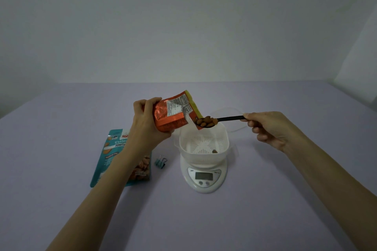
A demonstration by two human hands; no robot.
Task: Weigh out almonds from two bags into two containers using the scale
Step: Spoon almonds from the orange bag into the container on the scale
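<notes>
Almonds [206, 122] sit piled on a black spoon [230, 118] between the two hands, just above a white bowl [204, 142] on a scale [204, 177]; a blue bag [114, 155] lies under the left arm, which hides part of it, with a small clip [160, 162] beside it. The left hand [149, 122] grips an orange bag [173, 114] tipped with its mouth toward the right hand [271, 130], and the right hand pinches the spoon's handle, which lies level and points at the bag. Below the hands is a pale purple table [244, 210], and past them a plain wall [183, 26].
</notes>
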